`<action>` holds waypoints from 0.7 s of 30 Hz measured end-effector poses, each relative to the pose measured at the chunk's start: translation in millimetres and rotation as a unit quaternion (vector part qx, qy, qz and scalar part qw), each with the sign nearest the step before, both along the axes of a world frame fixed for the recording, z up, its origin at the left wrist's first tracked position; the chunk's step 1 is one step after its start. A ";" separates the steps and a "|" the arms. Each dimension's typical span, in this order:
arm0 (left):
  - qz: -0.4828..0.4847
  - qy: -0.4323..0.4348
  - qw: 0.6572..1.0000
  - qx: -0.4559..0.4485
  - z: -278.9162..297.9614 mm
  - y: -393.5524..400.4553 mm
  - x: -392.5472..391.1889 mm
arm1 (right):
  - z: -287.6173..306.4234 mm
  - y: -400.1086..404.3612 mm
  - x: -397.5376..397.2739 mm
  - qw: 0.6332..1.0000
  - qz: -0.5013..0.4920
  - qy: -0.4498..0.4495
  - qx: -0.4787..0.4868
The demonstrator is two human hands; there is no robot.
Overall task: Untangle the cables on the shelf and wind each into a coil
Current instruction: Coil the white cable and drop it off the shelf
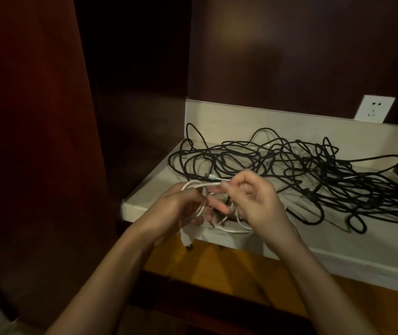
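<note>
A tangle of black cable sprawls over the white shelf tray. My left hand grips a coil of white cable at the tray's front left edge; one white plug hangs down below that hand. My right hand pinches the white cable's other end near its connector, just right of the coil. Both hands are in front of the black tangle, apart from it.
A white wall socket sits on the dark wooden back wall, above the tray's upright rear flap. Dark wooden cabinet walls close in on the left. A brown wooden surface lies below the tray.
</note>
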State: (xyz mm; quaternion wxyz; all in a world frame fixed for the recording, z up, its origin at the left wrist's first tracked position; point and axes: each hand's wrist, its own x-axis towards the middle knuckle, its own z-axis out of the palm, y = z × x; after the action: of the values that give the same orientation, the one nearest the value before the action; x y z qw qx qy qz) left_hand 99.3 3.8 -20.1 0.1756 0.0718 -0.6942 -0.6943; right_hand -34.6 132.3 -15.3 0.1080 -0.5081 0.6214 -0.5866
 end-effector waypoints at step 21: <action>-0.078 0.166 0.932 0.312 18.3 30.3 -21.9 | -7.9 1.9 -2.7 0.995 -0.038 -0.084 -0.034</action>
State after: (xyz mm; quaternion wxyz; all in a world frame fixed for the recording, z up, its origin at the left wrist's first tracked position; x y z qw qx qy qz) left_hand 77.4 34.0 -1.8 0.2026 -0.0479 -0.4071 -0.8894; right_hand -37.3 134.2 -23.2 0.1201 -0.4363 0.6087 -0.6517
